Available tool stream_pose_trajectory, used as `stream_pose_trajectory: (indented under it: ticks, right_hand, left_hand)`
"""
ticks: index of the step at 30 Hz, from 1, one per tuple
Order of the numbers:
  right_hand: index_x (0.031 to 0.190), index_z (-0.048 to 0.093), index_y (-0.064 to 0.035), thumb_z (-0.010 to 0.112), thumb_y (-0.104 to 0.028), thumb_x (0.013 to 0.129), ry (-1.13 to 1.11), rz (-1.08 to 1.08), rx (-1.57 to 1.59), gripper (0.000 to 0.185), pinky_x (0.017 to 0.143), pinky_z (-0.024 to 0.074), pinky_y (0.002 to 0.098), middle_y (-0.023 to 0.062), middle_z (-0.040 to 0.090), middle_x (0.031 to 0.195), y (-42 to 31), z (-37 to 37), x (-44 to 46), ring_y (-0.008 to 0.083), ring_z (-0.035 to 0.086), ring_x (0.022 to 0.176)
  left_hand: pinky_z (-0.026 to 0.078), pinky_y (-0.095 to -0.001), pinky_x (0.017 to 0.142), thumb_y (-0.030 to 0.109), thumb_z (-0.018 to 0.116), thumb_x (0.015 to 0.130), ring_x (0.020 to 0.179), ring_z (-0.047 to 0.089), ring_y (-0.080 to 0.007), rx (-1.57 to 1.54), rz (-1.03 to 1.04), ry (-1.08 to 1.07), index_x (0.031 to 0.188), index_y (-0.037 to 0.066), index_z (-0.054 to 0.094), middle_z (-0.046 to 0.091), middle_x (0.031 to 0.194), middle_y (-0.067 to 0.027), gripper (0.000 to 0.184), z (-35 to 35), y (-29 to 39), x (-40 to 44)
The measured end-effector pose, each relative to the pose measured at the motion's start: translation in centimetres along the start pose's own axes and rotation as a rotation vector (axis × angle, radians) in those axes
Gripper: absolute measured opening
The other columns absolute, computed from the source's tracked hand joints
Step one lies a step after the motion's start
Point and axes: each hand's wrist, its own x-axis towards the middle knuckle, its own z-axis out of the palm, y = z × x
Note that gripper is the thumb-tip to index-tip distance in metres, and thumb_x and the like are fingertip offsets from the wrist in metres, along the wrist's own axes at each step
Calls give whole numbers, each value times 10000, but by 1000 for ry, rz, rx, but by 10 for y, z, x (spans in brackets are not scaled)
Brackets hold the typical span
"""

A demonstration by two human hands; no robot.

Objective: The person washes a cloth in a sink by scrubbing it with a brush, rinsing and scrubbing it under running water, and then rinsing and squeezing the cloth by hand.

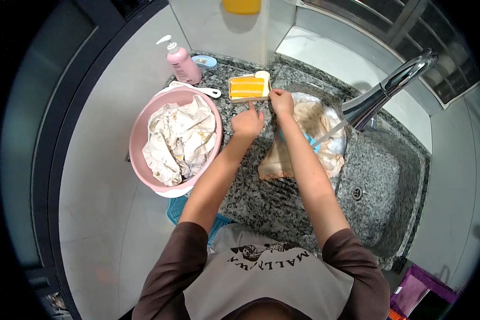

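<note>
A person in a brown-sleeved shirt stands at a speckled stone bench, both hands at a small soap dish near its back edge, holding a yellow-orange bar of soap. The right hand has its fingers drawn together, pinching the dish's right corner. The left hand grips nothing; its index finger points out at the dish's near edge, the rest loosely curled. To the left, a pink basin holds crumpled pale clothes, with a pink pump bottle behind. Beneath the right forearm, water from the tap runs onto a cream cloth beside the sink.
</note>
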Motion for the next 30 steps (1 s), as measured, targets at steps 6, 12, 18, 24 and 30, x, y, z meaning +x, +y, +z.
stream_pose_trajectory:
  ticks: [6,12,18,24,30]
  right_hand:
    - [952,686,-142,589,-303,723,-68,-17,78,296,760,486,370,99,662,926,3,19,14,284,629,860]
    - [936,685,-127,583,-272,757,-105,-135,79,252,736,484,345,117,660,902,-11,17,-9,280,627,855]
    - [944,623,-62,583,-110,740,-47,-512,41,213,726,449,375,107,573,804,41,-14,-81,279,544,754]
    - [1055,566,-34,567,-125,758,50,-874,-467,311,894,380,407,152,522,1050,75,-87,-143,316,458,1037]
    - [1075,524,-14,642,-279,702,-63,-452,-661,473,797,439,408,157,591,938,79,-116,-99,327,561,890]
  left_hand:
    - [486,-448,691,449,367,859,776,636,-324,-37,-86,23,1303,-2,368,642,844,-202,633,-3,-2,8]
    - [482,-434,736,366,371,849,811,637,-327,-44,-172,7,1336,-72,254,646,901,-188,665,-10,-6,26]
    - [487,-441,712,314,461,815,850,624,-325,-101,-96,-27,1204,-41,445,629,926,-184,528,-19,7,10]
    - [344,-457,928,247,577,746,1127,424,-349,-138,465,472,1069,-18,545,479,1162,-184,418,40,7,-34]
    - [293,-445,1007,221,521,815,1217,346,-370,-96,696,202,1209,-33,430,354,1303,-235,477,83,28,-79]
